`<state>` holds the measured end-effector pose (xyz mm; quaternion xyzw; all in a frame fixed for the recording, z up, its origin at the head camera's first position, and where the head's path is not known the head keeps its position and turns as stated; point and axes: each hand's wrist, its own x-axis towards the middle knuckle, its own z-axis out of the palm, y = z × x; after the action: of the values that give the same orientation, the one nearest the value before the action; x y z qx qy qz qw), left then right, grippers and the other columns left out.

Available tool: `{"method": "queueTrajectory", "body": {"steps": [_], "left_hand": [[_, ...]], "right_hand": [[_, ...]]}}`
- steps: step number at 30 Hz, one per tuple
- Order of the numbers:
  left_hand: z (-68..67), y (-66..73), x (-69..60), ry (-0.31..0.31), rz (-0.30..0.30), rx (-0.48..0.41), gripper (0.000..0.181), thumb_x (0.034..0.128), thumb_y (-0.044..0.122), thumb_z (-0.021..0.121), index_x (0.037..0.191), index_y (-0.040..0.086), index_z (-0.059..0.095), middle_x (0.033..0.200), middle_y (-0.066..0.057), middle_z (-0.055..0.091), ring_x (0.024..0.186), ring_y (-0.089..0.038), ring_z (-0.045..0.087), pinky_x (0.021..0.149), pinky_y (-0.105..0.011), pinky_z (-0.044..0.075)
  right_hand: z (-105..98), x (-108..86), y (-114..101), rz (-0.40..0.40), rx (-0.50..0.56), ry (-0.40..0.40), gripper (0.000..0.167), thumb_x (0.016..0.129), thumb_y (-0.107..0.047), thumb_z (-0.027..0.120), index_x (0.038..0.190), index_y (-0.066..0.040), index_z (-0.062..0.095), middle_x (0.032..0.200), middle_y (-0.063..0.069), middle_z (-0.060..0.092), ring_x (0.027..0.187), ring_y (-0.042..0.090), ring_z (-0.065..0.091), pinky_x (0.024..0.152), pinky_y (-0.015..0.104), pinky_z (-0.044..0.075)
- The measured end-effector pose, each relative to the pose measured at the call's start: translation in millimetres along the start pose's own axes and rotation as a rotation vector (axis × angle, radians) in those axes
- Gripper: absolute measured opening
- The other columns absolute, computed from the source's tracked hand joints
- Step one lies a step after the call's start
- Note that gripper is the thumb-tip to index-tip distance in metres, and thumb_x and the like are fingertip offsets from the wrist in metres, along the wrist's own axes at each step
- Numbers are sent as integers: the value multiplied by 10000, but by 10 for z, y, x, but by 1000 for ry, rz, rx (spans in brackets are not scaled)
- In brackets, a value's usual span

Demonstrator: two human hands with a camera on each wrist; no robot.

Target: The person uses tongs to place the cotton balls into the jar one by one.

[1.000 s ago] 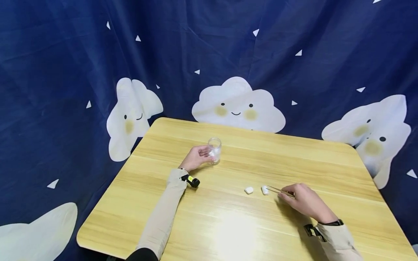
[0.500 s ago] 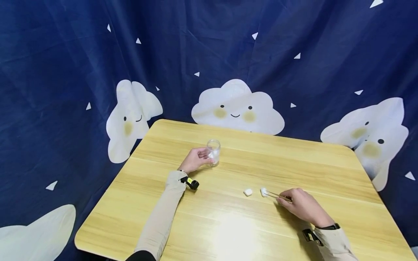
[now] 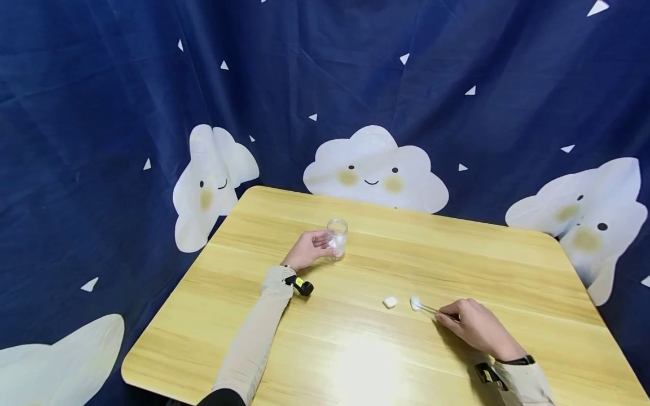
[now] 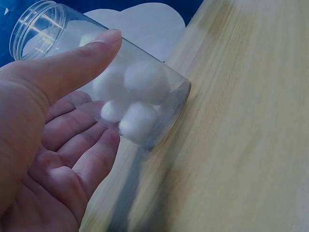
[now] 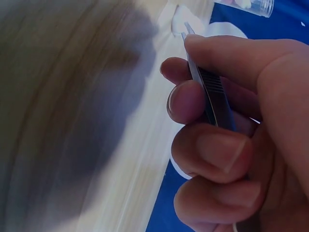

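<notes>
My left hand (image 3: 308,250) holds a clear open-topped jar (image 3: 340,248) upright on the table, thumb on the near side and fingers behind. Several white cotton balls (image 4: 140,118) lie in the bottom of the jar in the left wrist view. In my right hand (image 3: 474,325) I pinch metal tweezers (image 5: 212,89) between thumb and fingers. The tweezer tips touch a cotton ball (image 3: 415,303) on the table; whether they grip it is too small to tell. Just left of it lies a second white cotton ball (image 3: 389,302).
The light wood table (image 3: 264,225) has rounded corners and a bright glare patch near its front. A dark blue curtain (image 3: 284,67) with white clouds hangs behind and beside it. Each wrist carries a small black camera mount (image 3: 303,286).
The tweezer tips have shifted onto the near side of the right cotton ball, which has turned slightly. My left hand stays on the jar, and the head view has moved a little.
</notes>
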<state>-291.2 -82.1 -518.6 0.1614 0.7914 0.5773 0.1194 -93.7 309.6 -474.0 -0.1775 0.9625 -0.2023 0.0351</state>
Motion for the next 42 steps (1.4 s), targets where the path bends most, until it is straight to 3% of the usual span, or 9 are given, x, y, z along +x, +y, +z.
{"method": "queueTrajectory", "body": {"steps": [5, 11, 14, 19, 23, 31, 42], "left_hand": [[-7, 21, 7, -4, -3, -4, 707, 835, 200, 879, 1430, -23, 570, 1463, -242, 593, 1321, -348, 634, 1128, -377, 538], [-4, 28, -17, -9, 3, -4, 682, 850, 201, 866, 1427, -16, 574, 1469, -243, 588, 1332, -347, 627, 1134, -379, 534], [-2, -13, -59, -8, -9, -5, 672, 857, 187, 859, 1431, -12, 572, 1457, -229, 605, 1331, -342, 629, 1134, -384, 535], [-3, -78, -110, -8, -19, -3, 633, 861, 176, 854, 1419, 22, 597, 1432, -204, 634, 1313, -328, 642, 1123, -381, 547], [-4, -69, -68, -8, 4, -9, 612, 865, 150, 846, 1416, 42, 606, 1434, -197, 635, 1317, -321, 641, 1131, -374, 540], [8, 28, 13, -9, 9, 0, 627, 868, 158, 846, 1420, 11, 590, 1440, -216, 622, 1333, -331, 629, 1143, -377, 528], [19, 24, -9, -6, 4, 0, 630, 870, 157, 844, 1422, -2, 585, 1422, -212, 639, 1326, -329, 635, 1138, -375, 533]], "right_hand": [[-6, 20, 25, -11, -6, -5, 137, 989, -234, 702, 884, -260, 787, 742, -178, 677, 581, -73, 386, 563, 170, 335], [30, 19, 54, -7, 9, -22, 174, 996, -227, 692, 850, -291, 763, 736, -176, 678, 574, -70, 367, 558, 168, 328], [87, 3, 52, -5, 20, -33, 183, 1004, -243, 684, 845, -301, 754, 738, -185, 665, 576, -72, 353, 554, 167, 314], [142, -15, 22, -17, 48, -54, 257, 1015, -230, 668, 770, -305, 690, 630, -198, 520, 547, -56, 257, 511, 163, 242], [94, 4, -5, -13, 32, -44, 274, 1007, -205, 674, 749, -296, 670, 616, -198, 476, 549, -56, 260, 513, 160, 238], [13, 33, 27, -28, -8, -12, 271, 996, -187, 686, 750, -301, 675, 643, -189, 534, 557, -65, 302, 523, 162, 277], [17, 35, 25, -46, -26, -5, 264, 983, -195, 706, 744, -302, 672, 633, -205, 519, 561, -73, 302, 523, 158, 276]]}}
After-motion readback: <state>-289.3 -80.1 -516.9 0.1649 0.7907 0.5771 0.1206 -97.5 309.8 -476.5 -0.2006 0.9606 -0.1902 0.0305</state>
